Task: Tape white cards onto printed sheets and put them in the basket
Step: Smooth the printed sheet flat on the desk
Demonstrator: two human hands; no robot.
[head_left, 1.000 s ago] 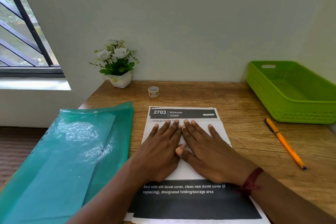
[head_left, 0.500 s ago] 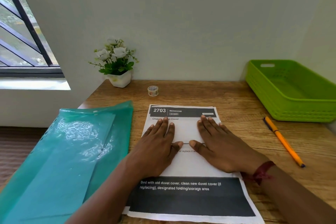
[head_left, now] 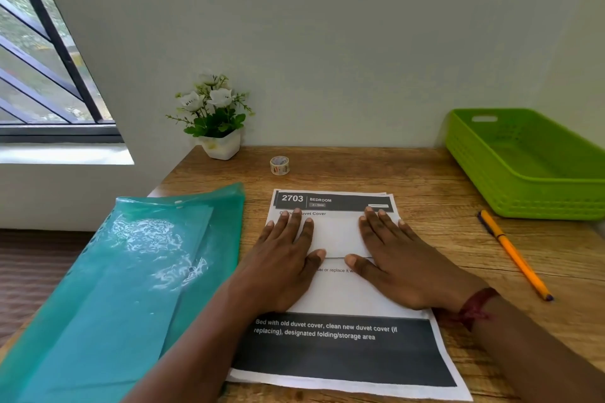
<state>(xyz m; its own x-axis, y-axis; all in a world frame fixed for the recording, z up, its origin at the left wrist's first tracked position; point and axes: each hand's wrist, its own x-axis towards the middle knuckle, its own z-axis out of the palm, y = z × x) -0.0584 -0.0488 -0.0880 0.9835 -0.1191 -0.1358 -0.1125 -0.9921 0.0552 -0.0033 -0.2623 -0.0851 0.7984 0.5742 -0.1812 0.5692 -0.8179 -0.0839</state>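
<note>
Fingers [head_left: 296, 222] spread, left hand [head_left: 281, 262] and right hand [head_left: 402, 265] pin white card [head_left: 337, 235] to printed sheet [head_left: 343, 353]; I'd hold one down, grab tape roll [head_left: 279, 165] beyond the sheet.

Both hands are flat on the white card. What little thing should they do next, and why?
Probably lift the left hand and reach for the tape roll, while the right hand presses the white card onto the printed sheet. I see no tape on the card, and the roll stands untouched beyond the sheet.
</note>
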